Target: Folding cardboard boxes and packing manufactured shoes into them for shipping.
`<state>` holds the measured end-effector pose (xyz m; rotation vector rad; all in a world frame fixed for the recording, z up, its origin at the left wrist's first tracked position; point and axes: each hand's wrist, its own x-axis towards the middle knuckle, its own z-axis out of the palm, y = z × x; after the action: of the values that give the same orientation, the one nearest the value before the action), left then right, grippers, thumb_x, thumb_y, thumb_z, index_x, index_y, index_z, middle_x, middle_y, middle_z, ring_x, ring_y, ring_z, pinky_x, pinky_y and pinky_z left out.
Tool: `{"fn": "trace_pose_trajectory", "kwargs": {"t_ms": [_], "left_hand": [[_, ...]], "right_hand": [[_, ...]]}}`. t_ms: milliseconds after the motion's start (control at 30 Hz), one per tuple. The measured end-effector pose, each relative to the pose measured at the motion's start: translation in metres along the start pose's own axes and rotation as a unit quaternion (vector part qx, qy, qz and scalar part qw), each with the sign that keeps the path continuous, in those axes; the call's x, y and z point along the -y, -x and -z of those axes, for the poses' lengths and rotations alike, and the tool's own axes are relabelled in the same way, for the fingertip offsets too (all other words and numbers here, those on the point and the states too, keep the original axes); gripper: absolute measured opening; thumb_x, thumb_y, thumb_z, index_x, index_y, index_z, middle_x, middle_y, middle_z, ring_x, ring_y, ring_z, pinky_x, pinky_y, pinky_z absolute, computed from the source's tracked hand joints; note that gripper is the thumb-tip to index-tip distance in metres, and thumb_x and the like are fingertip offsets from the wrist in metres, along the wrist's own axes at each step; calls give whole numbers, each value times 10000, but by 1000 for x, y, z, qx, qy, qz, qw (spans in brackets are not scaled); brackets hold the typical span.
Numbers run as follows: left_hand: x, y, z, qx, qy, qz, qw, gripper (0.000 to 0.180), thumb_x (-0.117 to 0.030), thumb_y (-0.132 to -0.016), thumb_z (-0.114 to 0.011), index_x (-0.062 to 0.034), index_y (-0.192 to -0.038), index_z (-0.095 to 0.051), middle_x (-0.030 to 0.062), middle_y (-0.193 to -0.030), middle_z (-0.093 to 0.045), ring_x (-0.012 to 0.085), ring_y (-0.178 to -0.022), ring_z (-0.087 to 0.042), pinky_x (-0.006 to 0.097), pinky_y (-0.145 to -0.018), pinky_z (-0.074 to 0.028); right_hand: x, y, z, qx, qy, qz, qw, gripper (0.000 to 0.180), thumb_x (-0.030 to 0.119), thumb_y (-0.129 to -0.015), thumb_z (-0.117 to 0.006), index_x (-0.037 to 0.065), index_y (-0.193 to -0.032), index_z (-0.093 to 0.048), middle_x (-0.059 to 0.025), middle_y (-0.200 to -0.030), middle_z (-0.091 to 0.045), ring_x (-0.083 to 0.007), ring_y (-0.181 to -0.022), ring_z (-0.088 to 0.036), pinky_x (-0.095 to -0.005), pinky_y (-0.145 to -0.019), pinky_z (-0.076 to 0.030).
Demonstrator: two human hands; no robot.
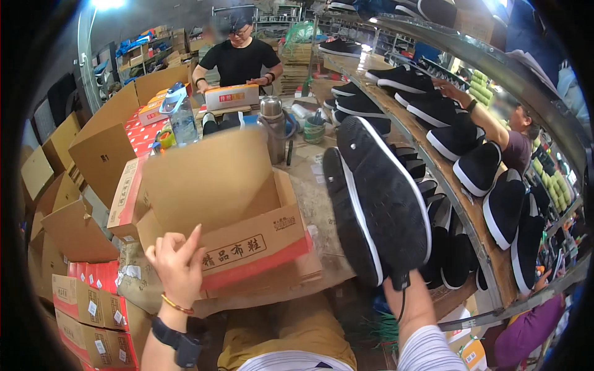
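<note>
Left wrist point(176, 321) wears a black watch and thin gold bangle; right sleeve point(427, 352) is white with grey stripes

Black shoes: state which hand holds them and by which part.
The right hand holds the pair of black shoes by the heel end, soles up. The left hand holds nothing, beside the open cardboard box.

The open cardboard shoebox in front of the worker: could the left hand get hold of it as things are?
Probably yes. The left hand is empty and already at the near wall of the open shoebox, with nothing between them. The right hand is busy holding a pair of black cloth shoes.
</note>
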<state>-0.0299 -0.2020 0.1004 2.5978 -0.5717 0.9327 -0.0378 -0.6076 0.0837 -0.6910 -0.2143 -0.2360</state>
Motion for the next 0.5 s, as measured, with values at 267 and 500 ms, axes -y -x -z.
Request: {"fn": "trace_pose_trajectory", "kwargs": {"t_ms": [267, 500], "left_hand": [[-55, 24, -24, 24, 232, 7, 972, 457, -100, -804, -680, -124, -1256, -619, 78, -1118, -603, 229, -952, -544, 409, -880, -398], [-43, -28, 12, -131, 368, 25, 920, 475, -37, -820, -676, -24, -1282, -564, 169, -1168, -603, 287, -1067, -597, 349, -930, -466]], "right_hand": [[-93, 42, -68, 90, -211, -35, 973, 278, 139, -961, -512, 20, -1208, -558, -90, -1065, -643, -166, -904, -629, -250, -761, -536], [-90, 55, -97, 88, -30, 10, 996, 337, 153, -980, -495, 28, -1293, -499, -100, -1153, -617, -175, -979, -614, -243, -794, -536]]}}
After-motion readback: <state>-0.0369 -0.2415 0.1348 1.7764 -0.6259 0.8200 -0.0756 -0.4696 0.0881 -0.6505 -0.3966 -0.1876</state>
